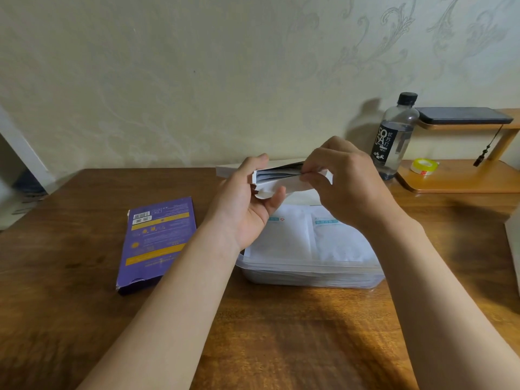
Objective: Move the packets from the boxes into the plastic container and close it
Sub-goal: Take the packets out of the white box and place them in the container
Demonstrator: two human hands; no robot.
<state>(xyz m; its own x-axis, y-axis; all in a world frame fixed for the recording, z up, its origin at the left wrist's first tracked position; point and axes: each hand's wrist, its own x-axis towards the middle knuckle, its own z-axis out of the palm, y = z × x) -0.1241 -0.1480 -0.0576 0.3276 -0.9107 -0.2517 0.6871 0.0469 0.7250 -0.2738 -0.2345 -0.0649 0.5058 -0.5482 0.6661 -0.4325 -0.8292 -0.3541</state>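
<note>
My left hand (247, 204) grips a white box (277, 180) by its open end, held above the clear plastic container (309, 273). Grey packets (278, 173) show edge-on inside the box mouth. My right hand (343, 178) pinches the packets at the opening with its fingertips. Two white packets (309, 240) with teal labels lie flat side by side in the container, which has no lid on. A purple box (157, 240) lies flat on the table to the left of the container.
A wooden table (281, 333) carries everything. A soda bottle (394, 136) stands at the back right beside a small wooden shelf (461, 178) with a tape roll (424, 166) and a dark phone (464, 115). A white flat thing (233, 168) lies behind the hands.
</note>
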